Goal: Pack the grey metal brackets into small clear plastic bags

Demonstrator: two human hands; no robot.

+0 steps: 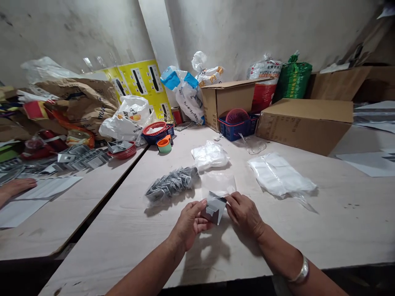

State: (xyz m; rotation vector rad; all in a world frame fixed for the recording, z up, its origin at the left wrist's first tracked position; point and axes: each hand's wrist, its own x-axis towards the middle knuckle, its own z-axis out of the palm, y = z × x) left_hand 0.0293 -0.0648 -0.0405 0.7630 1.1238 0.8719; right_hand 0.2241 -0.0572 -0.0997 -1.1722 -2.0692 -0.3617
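Note:
Between my two hands is a grey folded card piece (215, 210), tilted, with its top edge at the mouth of a small clear plastic bag (218, 183). My left hand (191, 222) grips the card by its left side, thumb on top and fingers beneath. With fingers pinched together, my right hand (245, 211) holds the near right edge of the bag, close to the card's right corner. To the left of the bag lies a row of bagged grey pieces (173, 183). Just beyond it sits a pile of clear bags (210, 155).
A larger stack of white plastic bags (279, 174) lies to the right. Behind stand a blue basket (234, 130), cardboard boxes (304, 123) and a tape roll (164, 144). Across a gap in the tabletop, another person's hand (20, 187) rests on paper near grey pieces (82, 158).

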